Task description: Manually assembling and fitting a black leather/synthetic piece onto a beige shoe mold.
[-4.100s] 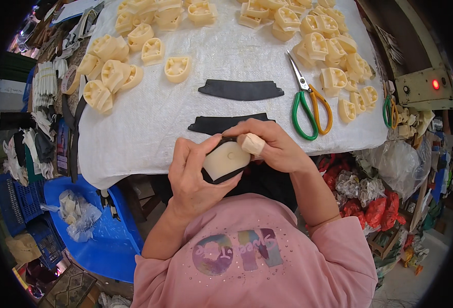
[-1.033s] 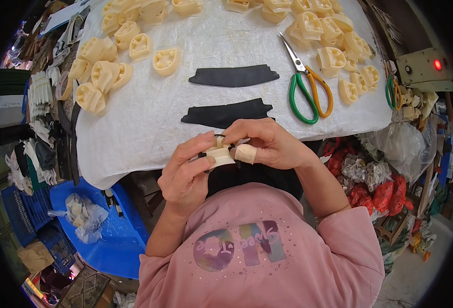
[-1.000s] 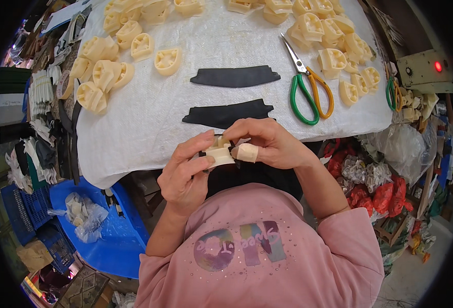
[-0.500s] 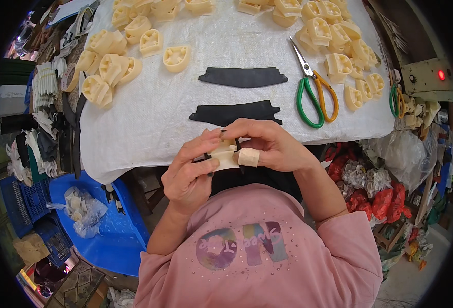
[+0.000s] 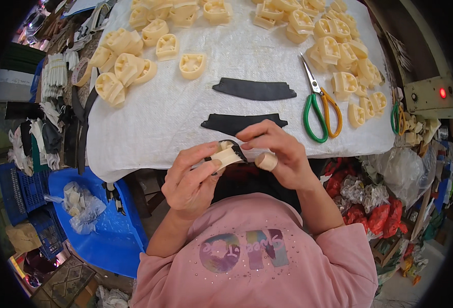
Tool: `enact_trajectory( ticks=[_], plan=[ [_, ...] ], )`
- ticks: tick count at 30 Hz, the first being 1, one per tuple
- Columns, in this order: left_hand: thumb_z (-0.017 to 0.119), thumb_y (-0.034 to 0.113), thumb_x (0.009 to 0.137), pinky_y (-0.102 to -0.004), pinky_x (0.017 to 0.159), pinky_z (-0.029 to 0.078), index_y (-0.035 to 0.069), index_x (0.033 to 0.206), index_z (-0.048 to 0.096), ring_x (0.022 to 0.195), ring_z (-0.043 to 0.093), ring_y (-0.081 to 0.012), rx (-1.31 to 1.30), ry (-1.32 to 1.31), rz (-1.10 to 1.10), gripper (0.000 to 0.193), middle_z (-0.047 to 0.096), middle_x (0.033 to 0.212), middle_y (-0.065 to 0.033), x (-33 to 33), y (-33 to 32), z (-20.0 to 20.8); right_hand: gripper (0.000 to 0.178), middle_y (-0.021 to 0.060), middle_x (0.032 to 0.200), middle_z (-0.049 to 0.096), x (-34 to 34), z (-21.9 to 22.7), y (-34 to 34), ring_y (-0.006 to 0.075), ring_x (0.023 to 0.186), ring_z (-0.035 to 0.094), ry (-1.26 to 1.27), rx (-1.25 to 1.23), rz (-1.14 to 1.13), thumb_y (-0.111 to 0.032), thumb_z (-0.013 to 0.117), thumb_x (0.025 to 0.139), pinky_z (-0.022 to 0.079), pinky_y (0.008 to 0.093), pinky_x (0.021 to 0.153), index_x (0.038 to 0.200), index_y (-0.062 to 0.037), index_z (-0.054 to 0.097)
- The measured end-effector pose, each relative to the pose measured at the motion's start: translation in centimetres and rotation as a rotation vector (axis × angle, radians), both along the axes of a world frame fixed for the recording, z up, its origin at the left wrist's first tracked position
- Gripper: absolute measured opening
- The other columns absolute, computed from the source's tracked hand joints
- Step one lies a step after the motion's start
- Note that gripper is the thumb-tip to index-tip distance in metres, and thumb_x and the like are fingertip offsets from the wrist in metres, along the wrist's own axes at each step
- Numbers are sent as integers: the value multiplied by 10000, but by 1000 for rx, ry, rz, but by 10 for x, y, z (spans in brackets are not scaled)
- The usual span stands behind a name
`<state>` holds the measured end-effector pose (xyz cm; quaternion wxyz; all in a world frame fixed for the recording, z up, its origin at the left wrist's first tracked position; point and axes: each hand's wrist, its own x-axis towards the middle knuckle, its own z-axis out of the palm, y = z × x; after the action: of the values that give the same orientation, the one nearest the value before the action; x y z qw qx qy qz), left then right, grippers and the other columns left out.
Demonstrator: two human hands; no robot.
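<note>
My left hand [image 5: 186, 182] grips a small cream plastic shoe heel [image 5: 228, 157] at the table's near edge, fingers on top and thumb in front. A black strip of leather-like material [image 5: 239, 150] runs round the heel's far side, its right end loose. My right hand [image 5: 283, 159] is just to the right, thumb and fingers apart, holding nothing. Tan tape [image 5: 267, 161] wraps its thumb. Beyond my hands lie two flat black pieces: the nearer one [image 5: 236, 123] close to my right fingertips, the other one [image 5: 254, 89] farther off.
Several cream heels [image 5: 192, 65] are heaped at the table's far left and far right. Scissors [image 5: 316, 97] with green and orange handles lie right of the black pieces, on the white table cover [image 5: 149, 123]. A blue tub [image 5: 118, 246] stands below left; a red-lit control box [image 5: 432, 96] is at right.
My right hand has come off the heel and opened, moving right. My left hand still holds the heel, now tilted, with the strip's end showing. The whole view has shifted slightly.
</note>
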<state>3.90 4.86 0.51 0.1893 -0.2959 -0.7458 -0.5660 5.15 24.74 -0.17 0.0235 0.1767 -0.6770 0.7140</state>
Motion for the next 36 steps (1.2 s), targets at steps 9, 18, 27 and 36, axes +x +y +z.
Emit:
enact_trajectory(
  ticks=[9,18,27,36],
  plan=[
    [726,-33,728,-302,666,549,-28,868,617,808,672,-282,209,-107,21,177,645,933,-198,11,19,0,165,130,1001,448,13,-8,-37,217,919,457,168,-19,-218,-33,609,826,427,313,760,985,-56,570],
    [714,-11,767,-312,751,526,-33,1015,590,911,649,-265,-36,-129,35,278,648,977,-212,3,4,12,264,131,1065,442,5,-7,-31,255,1001,431,108,-101,-106,33,640,759,379,361,871,984,-85,567],
    [733,-26,723,-367,765,521,-33,1019,591,913,636,-291,184,-140,17,327,650,953,-196,3,-6,2,322,135,1101,453,0,7,-30,252,1029,443,213,14,-12,40,659,736,380,378,893,1015,-89,565],
    [596,2,848,-309,806,490,-11,982,603,879,597,-202,-227,-94,1052,136,622,955,-108,15,-177,-44,107,209,838,584,1,118,-54,251,691,568,84,-926,388,-96,613,811,480,354,702,791,9,611]
  ],
)
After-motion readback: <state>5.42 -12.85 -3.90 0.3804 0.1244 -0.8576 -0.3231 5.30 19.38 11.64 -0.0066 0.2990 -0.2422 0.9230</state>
